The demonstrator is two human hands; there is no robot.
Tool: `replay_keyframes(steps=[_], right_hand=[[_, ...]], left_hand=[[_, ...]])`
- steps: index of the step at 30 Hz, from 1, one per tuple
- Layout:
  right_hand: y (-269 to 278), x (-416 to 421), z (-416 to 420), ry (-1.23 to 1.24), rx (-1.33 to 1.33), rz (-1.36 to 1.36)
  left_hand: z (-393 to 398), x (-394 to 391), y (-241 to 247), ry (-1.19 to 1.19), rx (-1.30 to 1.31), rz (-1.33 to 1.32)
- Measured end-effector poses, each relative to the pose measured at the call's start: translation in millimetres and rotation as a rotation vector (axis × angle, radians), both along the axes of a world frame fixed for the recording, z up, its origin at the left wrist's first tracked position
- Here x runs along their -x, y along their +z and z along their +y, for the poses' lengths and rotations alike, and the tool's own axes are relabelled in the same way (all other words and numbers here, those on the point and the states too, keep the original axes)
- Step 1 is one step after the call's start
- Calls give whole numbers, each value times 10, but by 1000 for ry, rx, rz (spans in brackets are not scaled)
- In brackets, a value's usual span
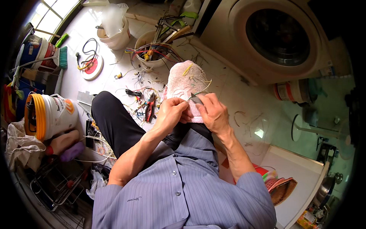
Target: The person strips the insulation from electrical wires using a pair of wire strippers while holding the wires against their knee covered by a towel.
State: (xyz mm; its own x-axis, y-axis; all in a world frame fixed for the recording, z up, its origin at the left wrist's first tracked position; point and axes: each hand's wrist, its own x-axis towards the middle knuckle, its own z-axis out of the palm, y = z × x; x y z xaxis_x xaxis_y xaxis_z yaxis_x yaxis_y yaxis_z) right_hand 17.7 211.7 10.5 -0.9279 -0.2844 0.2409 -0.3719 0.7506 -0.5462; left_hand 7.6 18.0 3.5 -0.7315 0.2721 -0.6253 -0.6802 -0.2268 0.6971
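Observation:
My left hand (pixel 175 110) pinches the end of a thin green wire (pixel 200 91) between thumb and fingers. The wire's pale far end curls up over a pink towel (pixel 184 81) draped on my right knee. In my right hand (pixel 213 113) is a flat dark metal blade (pixel 196 99), its tip close to the wire and my left fingertips. Its handle, if any, is hidden by my fingers. A short yellow wire piece (pixel 187 69) lies on the towel. Red-and-black pliers (pixel 150 108) rest on the floor left of my hands.
Wire scraps (pixel 140 77) litter the tiled floor. Ahead stands a bucket (pixel 151 61) full of coloured wires, beside another white bucket (pixel 115 37). A coiled cable (pixel 93 53) lies on a round lid (pixel 98 70). A front-loading washing machine (pixel 237 57) is at the upper right, a yellow-rimmed bucket (pixel 61 117) at left.

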Motion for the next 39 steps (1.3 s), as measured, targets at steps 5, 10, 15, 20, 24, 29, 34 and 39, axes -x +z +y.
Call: replay_keyframes(steps=[5, 10, 15, 20, 24, 29, 34, 39], right_hand=[[32, 35, -17, 104, 26, 3], [-20, 53, 1, 72, 69, -5], [-92, 12, -17, 22, 68, 57], [-65, -46, -69, 27, 19, 113], [-91, -66, -64, 36, 12, 138], [-70, -108, -57, 52, 8, 151], [-49, -91, -43, 83, 6, 155], [-10, -75, -33, 139, 75, 85]], left_hand=[[-24, 3, -82, -28, 36, 54], [-33, 13, -102, -38, 96, 125], [-84, -114, -128, -28, 105, 213], [-92, -273, -225, -44, 477, 477], [-92, -375, -316, -51, 843, 917], [-130, -408, -270, -122, 1061, 1221], [-113, -372, -369, -132, 1094, 1309], [-29, -333, -396, -112, 1141, 1345]])
